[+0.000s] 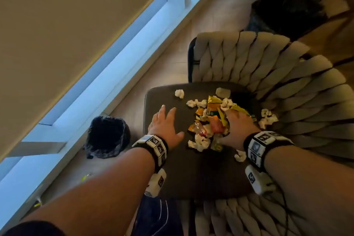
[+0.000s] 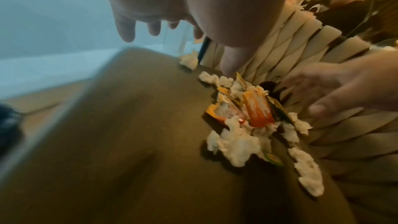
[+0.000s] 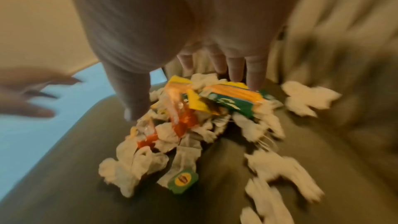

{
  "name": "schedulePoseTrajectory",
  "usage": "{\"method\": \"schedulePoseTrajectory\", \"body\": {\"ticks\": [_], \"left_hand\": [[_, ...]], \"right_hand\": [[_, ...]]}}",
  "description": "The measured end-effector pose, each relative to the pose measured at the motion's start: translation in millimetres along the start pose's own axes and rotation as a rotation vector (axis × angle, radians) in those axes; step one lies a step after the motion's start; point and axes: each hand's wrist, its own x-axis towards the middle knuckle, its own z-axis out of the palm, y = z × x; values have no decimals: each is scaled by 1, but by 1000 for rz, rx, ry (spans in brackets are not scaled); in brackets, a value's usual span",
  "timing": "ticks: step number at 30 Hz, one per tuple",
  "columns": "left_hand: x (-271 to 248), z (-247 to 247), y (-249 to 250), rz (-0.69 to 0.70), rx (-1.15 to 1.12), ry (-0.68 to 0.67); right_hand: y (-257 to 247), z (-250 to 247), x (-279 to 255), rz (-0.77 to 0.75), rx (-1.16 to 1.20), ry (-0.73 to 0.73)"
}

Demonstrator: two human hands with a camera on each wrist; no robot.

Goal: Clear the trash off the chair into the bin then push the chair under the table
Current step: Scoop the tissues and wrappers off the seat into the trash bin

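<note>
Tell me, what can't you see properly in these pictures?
- Inside the bin: head view, too dark.
- Trash under the right hand: head view, hand covers it.
- Wrapper lettering: right wrist view, blurred.
- Table: not clearly visible.

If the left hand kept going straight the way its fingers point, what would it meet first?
Probably bare seat cushion, then the lone crumpled tissue near the chair's back edge. The left hand points past the wrapper pile on its left side; its height above the seat is unclear.
</note>
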Motion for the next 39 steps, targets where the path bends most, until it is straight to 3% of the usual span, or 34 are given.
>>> {"method": "schedulePoseTrajectory", "body": {"ticks": [6, 14, 17, 23, 27, 31, 39], "left_hand": [[55, 18, 2, 141, 31, -43], [104, 23, -6, 228, 135, -95], [110, 31, 0, 255, 158, -175], [87, 59, 24, 345, 269, -152], [74, 77, 31, 371, 343, -204], [76, 92, 29, 438, 429, -297], [64, 90, 25, 544, 358, -243]], "right_hand": [[-21, 4, 53, -1, -41, -84], [-15, 13, 85, -97, -320, -319], [-12, 23, 87, -87, -352, -307], [5, 51, 87, -123, -377, -171], [10, 54, 87, -146, -354, -99], [15, 50, 86, -134, -294, -120], [33, 39, 81, -157, -152, -71]]}}
